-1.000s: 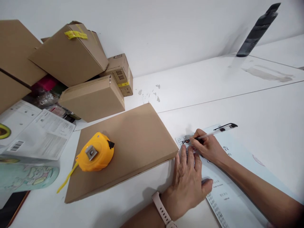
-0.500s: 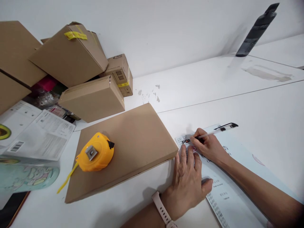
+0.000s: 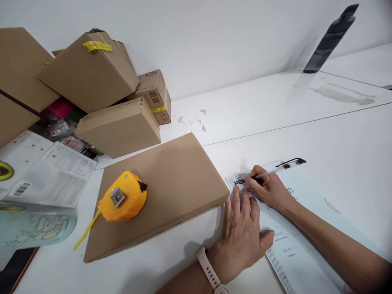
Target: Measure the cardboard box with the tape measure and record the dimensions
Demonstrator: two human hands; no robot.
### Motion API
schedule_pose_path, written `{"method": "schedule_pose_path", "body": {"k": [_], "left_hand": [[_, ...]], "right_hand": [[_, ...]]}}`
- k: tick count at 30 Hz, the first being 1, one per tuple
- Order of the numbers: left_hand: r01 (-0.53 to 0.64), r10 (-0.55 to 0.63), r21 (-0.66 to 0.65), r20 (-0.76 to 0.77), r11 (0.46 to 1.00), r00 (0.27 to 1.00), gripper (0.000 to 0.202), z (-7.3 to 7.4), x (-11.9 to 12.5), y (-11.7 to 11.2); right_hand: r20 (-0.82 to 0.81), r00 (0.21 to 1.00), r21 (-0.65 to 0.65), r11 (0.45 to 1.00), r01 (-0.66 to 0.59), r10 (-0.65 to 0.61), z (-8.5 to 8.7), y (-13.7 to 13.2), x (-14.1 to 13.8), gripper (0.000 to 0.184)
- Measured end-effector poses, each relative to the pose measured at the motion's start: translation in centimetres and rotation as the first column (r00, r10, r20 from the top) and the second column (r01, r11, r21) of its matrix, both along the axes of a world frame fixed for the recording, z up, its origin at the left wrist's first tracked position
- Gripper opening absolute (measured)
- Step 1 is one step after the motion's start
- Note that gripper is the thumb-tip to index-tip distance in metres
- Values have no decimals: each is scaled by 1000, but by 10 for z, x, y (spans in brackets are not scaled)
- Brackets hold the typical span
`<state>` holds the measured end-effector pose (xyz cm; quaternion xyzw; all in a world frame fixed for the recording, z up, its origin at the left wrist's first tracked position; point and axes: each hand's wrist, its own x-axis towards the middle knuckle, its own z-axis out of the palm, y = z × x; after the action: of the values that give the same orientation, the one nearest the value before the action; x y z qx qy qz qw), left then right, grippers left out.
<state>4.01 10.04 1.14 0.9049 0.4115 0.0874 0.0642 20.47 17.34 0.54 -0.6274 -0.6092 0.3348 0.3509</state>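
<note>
My right hand (image 3: 269, 188) is closed round a clear pen with a black clip (image 3: 283, 166), its tip down on the top left corner of a printed paper form (image 3: 294, 253) on the white table (image 3: 330, 134). My left hand (image 3: 243, 234), a pale watch strap on its wrist, lies flat with fingers spread on the form's left edge, close to the right edge of a flat brown cardboard box (image 3: 171, 183). A yellow tape measure (image 3: 123, 197) rests on that box, its tape end sticking out to the lower left.
Several brown cardboard boxes (image 3: 119, 126) are piled against the wall at the back left. Printed leaflets (image 3: 55, 173) and a pale green packet (image 3: 33, 228) lie at the left. A dark slanted object (image 3: 332, 36) leans at the wall, upper right.
</note>
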Motion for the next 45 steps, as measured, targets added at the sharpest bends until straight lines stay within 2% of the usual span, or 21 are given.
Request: {"method": "schedule_pose_path", "body": {"k": [8,12,14,16,19,21,23,25,28,29,30,31,33,34,35,36,38,39,42,45], "left_hand": [[-3,3,-4,0,1000,1000,73,-1,0,0],[-3,3,-31,2,1000,1000,73,0,1,0],[0,0,-36,1,999,1000,73,1,1,0],[1,-1,-29,0,1000,1000,74,0,0,0],[-1,1,-3,6,1000,1000,73,-5,0,1],[-9,9,31,28,999,1000,72,-8,2,2],[-13,4,101,91,995,996,59,-7,3,2],[-4,-53,239,232,971,971,38,5,-1,-1],[-91,-152,447,480,890,864,23,46,-26,-11],[-182,-107,464,531,867,841,26,63,-40,-14],[-311,-14,474,565,824,825,30,80,-57,-18],[-432,74,492,592,755,803,35,95,-75,-20],[-629,192,526,660,572,727,40,120,-113,-19],[-659,273,507,638,555,720,43,129,-130,-16],[-681,349,455,616,574,706,48,134,-145,-13],[-694,427,367,585,619,690,55,137,-158,-8],[-690,545,179,490,701,681,63,136,-175,3],[-683,572,124,451,720,685,63,133,-179,9],[-690,587,141,425,710,690,54,125,-181,21],[-756,569,156,566,636,596,46,126,-174,14]], "right_hand": [[1,1000,5,1000,16,-16,-2,0,0,22],[11,999,87,995,39,-41,-4,2,8,25],[86,996,175,984,11,-27,-6,6,16,22],[224,974,266,960,-82,21,-10,11,27,24],[420,904,348,906,-241,79,-19,19,39,44],[510,857,365,884,-292,73,-25,23,42,56],[557,828,373,873,-315,61,-30,24,43,65],[563,825,384,870,-310,46,-32,24,42,71],[527,849,394,880,-266,20,-32,24,41,76],[511,859,394,885,-246,11,-32,24,41,76],[497,868,392,891,-230,5,-32,25,41,74],[486,874,388,896,-217,2,-32,25,41,72],[473,881,381,901,-207,3,-31,27,41,68],[470,883,380,901,-208,5,-31,27,40,66],[467,884,384,900,-209,6,-31,28,40,64],[461,887,391,896,-209,6,-31,28,39,61],[443,896,408,890,-204,3,-31,29,37,56],[432,902,414,888,-199,1,-32,29,36,54],[388,922,418,893,-169,-7,-32,30,34,46],[352,934,432,895,-106,-59,-21,28,32,39]]}}
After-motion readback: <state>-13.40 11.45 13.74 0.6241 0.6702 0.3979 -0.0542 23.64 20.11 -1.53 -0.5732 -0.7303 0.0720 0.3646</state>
